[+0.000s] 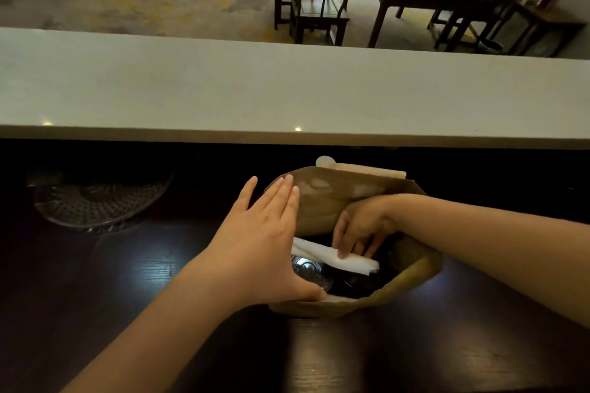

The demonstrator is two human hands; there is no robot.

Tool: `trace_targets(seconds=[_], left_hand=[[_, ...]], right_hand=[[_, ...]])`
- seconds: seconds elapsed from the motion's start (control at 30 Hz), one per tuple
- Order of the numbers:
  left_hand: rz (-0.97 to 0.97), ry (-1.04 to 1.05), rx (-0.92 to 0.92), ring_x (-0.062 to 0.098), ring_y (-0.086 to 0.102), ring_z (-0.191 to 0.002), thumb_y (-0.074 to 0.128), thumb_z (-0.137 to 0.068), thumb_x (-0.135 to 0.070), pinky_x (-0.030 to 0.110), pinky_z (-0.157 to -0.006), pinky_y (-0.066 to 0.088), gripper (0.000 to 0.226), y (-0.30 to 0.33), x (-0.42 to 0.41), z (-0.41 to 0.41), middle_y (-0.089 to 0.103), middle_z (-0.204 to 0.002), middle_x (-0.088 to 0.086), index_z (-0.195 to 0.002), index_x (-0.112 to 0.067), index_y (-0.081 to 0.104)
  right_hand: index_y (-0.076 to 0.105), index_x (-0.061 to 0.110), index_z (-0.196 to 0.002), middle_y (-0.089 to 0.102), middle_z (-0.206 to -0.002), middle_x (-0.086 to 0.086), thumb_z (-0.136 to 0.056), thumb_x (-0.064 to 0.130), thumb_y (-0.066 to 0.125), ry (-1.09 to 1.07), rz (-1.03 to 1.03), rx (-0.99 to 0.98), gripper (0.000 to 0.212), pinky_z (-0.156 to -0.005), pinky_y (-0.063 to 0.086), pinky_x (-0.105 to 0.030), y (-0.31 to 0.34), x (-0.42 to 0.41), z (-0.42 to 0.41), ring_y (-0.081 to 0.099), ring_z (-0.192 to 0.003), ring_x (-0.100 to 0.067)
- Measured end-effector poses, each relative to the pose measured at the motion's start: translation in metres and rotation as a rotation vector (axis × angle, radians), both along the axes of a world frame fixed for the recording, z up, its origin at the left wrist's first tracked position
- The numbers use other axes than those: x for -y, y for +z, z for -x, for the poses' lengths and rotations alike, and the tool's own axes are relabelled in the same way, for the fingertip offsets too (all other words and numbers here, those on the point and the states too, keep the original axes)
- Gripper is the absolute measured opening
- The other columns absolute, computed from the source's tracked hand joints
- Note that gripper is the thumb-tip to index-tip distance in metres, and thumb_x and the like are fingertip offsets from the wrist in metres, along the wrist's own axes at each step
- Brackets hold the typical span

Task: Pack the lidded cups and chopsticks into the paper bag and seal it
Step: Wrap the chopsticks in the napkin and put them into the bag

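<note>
Right hand (pixel 360 230) reaches inside our paper bag (pixel 322 201), fingers pinching white-wrapped chopsticks (pixel 338 257) above a lidded cup (pixel 308 269); left hand (pixel 265 242), spread flat, braces the bag's left rim. Dark counter (pixel 159 281) around lies open.

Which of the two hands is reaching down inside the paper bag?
The right hand: its fingers press the white wrapped chopsticks inside the paper bag. The left hand lies flat against the bag's outer side.

Both forearms are bare up to the picture's edge, with no sleeve, cuff or glove on either. The left hand (pixel 258 242) shows no ring, watch or band, its nails short and unpainted. The right hand (pixel 360 230) and its wrist are equally unadorned.
</note>
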State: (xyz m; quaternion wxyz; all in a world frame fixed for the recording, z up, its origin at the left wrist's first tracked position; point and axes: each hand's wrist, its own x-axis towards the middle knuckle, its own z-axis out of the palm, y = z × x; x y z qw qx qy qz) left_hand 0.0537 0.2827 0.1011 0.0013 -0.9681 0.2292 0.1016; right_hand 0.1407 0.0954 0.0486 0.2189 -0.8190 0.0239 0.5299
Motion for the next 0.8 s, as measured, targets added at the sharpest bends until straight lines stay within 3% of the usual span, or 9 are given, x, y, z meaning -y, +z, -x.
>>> trace_targets(seconds=[0.1, 0.2, 0.27, 0.43, 0.53, 0.7, 0.8], left_hand=[[-0.006, -0.002, 0.0, 0.014, -0.026, -0.138, 0.039, -0.063, -0.084, 0.044, -0.114, -0.017, 0.123, -0.002, -0.001, 0.003, -0.024, -0.153, 0.007, -0.142, -0.009, -0.02], [-0.023, -0.002, 0.005, 0.016, -0.026, -0.139, 0.037, -0.064, -0.085, 0.045, -0.113, -0.018, 0.123, -0.005, 0.002, 0.002, -0.024, -0.153, 0.008, -0.141, -0.009, -0.02], [-0.034, 0.0, 0.014, 0.017, -0.026, -0.139, 0.036, -0.063, -0.086, 0.046, -0.114, -0.017, 0.124, -0.005, 0.003, 0.002, -0.025, -0.153, 0.009, -0.141, -0.008, -0.02], [-0.03, -0.001, 0.027, 0.016, -0.027, -0.138, 0.035, -0.064, -0.086, 0.047, -0.113, -0.017, 0.123, -0.003, 0.003, 0.004, -0.025, -0.153, 0.009, -0.141, -0.008, -0.021], [-0.014, -0.002, 0.045, 0.015, -0.027, -0.138, 0.035, -0.063, -0.086, 0.047, -0.113, -0.018, 0.122, -0.003, 0.004, 0.007, -0.024, -0.153, 0.008, -0.141, -0.009, -0.021], [-0.013, -0.01, 0.072, 0.014, -0.026, -0.138, 0.034, -0.065, -0.085, 0.046, -0.113, -0.019, 0.119, 0.0, 0.004, 0.009, -0.024, -0.153, 0.006, -0.137, -0.011, -0.025], [-0.004, -0.01, 0.086, 0.01, -0.026, -0.135, 0.034, -0.064, -0.086, 0.045, -0.113, -0.019, 0.12, 0.0, 0.002, 0.01, -0.021, -0.154, 0.006, -0.138, -0.011, -0.023]], right_hand=[[0.065, 0.016, -0.084, 0.068, -0.058, 0.004, -0.08, 0.005, 0.067, 0.01, 0.036, -0.078, 0.012, -0.072, 0.053, -0.029, -0.013, -0.005, -0.006, 0.061, -0.071, -0.013], [0.062, 0.009, -0.112, 0.065, -0.086, -0.002, -0.081, 0.008, 0.065, 0.083, 0.105, -0.064, 0.03, -0.071, 0.049, -0.028, -0.02, -0.009, -0.005, 0.057, -0.074, -0.011], [0.058, 0.007, -0.119, 0.063, -0.105, -0.009, -0.082, 0.011, 0.065, 0.127, 0.143, -0.033, 0.037, -0.069, 0.048, -0.027, -0.022, -0.01, -0.003, 0.057, -0.076, -0.012], [0.059, 0.006, -0.118, 0.062, -0.121, -0.012, -0.083, 0.013, 0.064, 0.13, 0.19, 0.002, 0.036, -0.083, 0.049, -0.034, -0.03, 0.0, 0.007, 0.061, -0.106, -0.024], [0.06, 0.004, -0.116, 0.062, -0.122, -0.013, -0.082, 0.013, 0.066, 0.073, 0.173, 0.092, 0.036, -0.088, 0.051, -0.037, -0.032, -0.001, 0.007, 0.062, -0.103, -0.025], [0.053, 0.005, -0.123, 0.056, -0.13, -0.012, -0.084, 0.014, 0.063, 0.046, 0.145, 0.012, 0.042, -0.072, 0.049, -0.031, -0.021, 0.004, 0.003, 0.057, -0.111, -0.025], [0.051, 0.004, -0.125, 0.055, -0.125, -0.012, -0.083, 0.013, 0.064, -0.035, 0.132, 0.05, 0.045, -0.07, 0.052, -0.031, -0.008, 0.009, 0.003, 0.054, -0.107, -0.025]])
